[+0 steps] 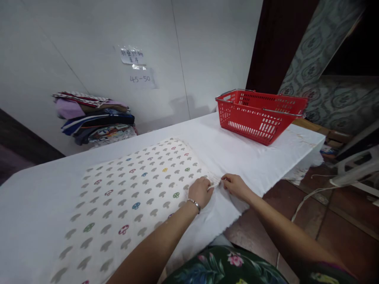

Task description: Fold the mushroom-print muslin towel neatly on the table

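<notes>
A red plastic basket (260, 118) with metal handles stands at the far right end of the white-covered table (35, 205), and a stack of folded fabrics (94, 120) in mixed colours rests at the far left against the white wall (213, 47). 2 paper notes (132, 55) are stuck to that wall above the stack, the lower one reading "45-50". To the right, past a dark door frame (275, 43), hangs a grey patterned covering (319, 59), and on the brown tiled floor (340, 236) a pale cord (304, 197) trails near a white plastic object (355, 169) cut off by the edge.
</notes>
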Available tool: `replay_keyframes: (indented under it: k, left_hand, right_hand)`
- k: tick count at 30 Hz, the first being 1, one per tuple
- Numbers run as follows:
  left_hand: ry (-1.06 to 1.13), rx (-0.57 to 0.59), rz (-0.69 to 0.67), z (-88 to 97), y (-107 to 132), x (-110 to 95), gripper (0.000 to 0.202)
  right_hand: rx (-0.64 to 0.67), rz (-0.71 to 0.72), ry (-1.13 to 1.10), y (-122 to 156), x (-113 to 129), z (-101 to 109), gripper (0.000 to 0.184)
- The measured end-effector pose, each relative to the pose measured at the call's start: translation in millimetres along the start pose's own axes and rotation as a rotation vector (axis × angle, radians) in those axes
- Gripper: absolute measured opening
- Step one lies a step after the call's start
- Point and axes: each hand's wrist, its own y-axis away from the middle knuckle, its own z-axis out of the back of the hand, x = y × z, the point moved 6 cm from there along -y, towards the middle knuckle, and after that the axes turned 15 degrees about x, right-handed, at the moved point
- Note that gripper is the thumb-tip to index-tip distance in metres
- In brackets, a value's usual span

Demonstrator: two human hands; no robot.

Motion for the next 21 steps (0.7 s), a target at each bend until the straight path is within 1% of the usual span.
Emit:
replay_keyframes:
  k: [3, 5, 8, 10, 12, 14, 17, 19, 21]
  left_hand:
    - [0.145, 0.043, 0.109, 1.0, -7.2, 13.4, 0.018]
    - [0.156, 0.054, 0.131, 1.9, -9.2, 16.6, 0.021]
    - [0.153, 0.048, 0.131, 2.4, -8.5, 15.2, 0.018]
    - [0.142, 0.029, 0.111, 2.2, -6.1, 10.8, 0.016]
    - [0.107, -0.002, 0.067, 2.0, -3.3, 3.9, 0.027]
    - [0.024, -0.032, -0.005, 0.9, -1.0, -5.2, 0.039]
    - [-0.12, -0.054, -0.094, -3.4, 0.5, -15.9, 0.047]
    - [-0.173, -0.037, -0.108, -7.5, 0.0, -17.7, 0.05]
    - [-0.209, -0.004, -0.11, -11.5, -0.6, -17.8, 0.051]
  right_hand:
    - [-0.006, -0.046, -0.077, 2.1, -9.2, -1.1, 0.024]
    - [-0.001, -0.066, -0.083, 1.9, -11.9, -1.9, 0.022]
    - [0.045, -0.082, -0.01, -2.8, -8.7, -3.8, 0.024]
    - [0.082, -0.082, 0.039, -7.7, -3.4, -5.2, 0.024]
    - [0.096, -0.079, 0.077, -11.9, 2.9, -6.2, 0.023]
    - [0.076, -0.083, 0.105, -13.7, 8.1, -6.3, 0.02]
    - [0.018, -0.096, 0.123, -10.5, 10.7, -5.9, 0.014]
    - [-0.008, -0.093, 0.078, -6.4, 8.1, -5.4, 0.014]
    - [-0.028, -0.084, -0.05, -2.5, 2.4, -4.2, 0.011]
